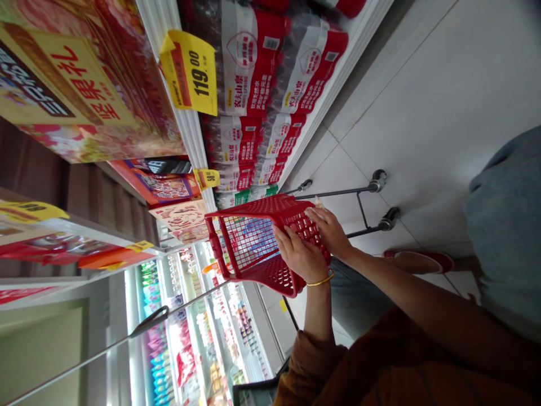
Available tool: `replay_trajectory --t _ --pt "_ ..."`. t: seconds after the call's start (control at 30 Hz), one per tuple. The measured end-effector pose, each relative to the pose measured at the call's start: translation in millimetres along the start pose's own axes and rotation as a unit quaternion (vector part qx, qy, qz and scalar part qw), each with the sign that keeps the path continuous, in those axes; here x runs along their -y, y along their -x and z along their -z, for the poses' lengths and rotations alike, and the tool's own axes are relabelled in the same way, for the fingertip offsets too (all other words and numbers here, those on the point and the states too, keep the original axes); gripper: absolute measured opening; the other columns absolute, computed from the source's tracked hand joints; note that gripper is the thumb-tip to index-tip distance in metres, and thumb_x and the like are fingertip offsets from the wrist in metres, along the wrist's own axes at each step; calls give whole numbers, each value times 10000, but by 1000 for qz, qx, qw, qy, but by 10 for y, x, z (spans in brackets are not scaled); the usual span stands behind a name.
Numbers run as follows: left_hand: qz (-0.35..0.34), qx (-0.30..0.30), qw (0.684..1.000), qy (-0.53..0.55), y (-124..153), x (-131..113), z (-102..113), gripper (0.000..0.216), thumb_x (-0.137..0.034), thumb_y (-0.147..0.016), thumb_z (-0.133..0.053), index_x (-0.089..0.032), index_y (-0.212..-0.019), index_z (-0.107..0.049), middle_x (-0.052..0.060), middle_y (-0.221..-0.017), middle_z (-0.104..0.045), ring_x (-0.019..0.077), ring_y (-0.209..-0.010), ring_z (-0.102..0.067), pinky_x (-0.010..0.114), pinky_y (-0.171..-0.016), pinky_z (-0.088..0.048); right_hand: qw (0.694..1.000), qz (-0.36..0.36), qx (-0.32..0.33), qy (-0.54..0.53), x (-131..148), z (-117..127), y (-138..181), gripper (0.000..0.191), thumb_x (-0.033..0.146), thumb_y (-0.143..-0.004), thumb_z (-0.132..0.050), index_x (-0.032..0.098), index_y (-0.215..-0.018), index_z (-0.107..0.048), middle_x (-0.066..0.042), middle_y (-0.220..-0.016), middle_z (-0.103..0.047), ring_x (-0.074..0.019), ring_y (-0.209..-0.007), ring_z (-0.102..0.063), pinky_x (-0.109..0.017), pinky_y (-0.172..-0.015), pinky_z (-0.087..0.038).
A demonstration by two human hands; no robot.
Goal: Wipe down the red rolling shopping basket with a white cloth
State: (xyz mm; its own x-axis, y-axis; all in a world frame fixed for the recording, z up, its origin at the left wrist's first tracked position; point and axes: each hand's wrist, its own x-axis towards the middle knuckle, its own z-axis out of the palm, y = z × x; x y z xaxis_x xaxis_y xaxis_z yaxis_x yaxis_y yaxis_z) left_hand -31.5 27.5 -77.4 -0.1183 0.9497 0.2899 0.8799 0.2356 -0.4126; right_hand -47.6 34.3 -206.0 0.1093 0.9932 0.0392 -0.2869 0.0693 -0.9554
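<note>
Both the left hand (301, 256) and right hand (332, 230) touch the red basket (281, 210), whether clamped I cannot tell, and even pressure should steady it.

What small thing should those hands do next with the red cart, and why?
Perhaps move the left hand to the handle: both it and the right hand are on the basket, neither on the handle, and the wheels might roll.
</note>
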Motion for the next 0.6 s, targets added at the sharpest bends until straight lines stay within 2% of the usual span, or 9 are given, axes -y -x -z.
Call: replay_trajectory --t 0.13,0.3,0.4,0.6 --pt "-5 -7 1000 -13 -4 -6 -11 495 -35 -841 -385 -94 -1310 -531 196 -1477 -384 270 -1409 -302 455 -1126 -345 998 4 -16 -54 186 12 -116 387 281 -984 -373 218 -1333 -526 -103 -1266 -579 -239 -1202 -517 -451 -1056 -434" --pt "-9 -20 1000 -1 -11 -36 2 452 -50 -864 -386 -107 -1275 -565 181 -1464 -414 265 -1397 -331 456 -1121 -358 986 110 70 -100 438 66 -312 393 318 -988 -395 273 -1371 -473 -67 -1333 -547 -191 -1263 -484 -421 -1105 -390" --pt "-13 -26 1000 -5 -9 -66 13 440 -53 -873 -376 -101 -1262 -577 182 -1456 -425 265 -1406 -309 450 -1122 -360 985 126 91 -77 443 76 -323 410 331 -991 -386 288 -1395 -438 -60 -1373 -527 -196 -1300 -457 -443 -1132 -350" --pt "-5 -29 1000 1 19 -87 26 419 -104 -901 -393 -145 -1277 -573 158 -1448 -444 259 -1393 -339 447 -1112 -375 992 106 49 -48 291 52 -166 446 322 -978 -418 270 -1421 -404 -74 -1393 -514 -222 -1311 -447 -457 -1122 -367"
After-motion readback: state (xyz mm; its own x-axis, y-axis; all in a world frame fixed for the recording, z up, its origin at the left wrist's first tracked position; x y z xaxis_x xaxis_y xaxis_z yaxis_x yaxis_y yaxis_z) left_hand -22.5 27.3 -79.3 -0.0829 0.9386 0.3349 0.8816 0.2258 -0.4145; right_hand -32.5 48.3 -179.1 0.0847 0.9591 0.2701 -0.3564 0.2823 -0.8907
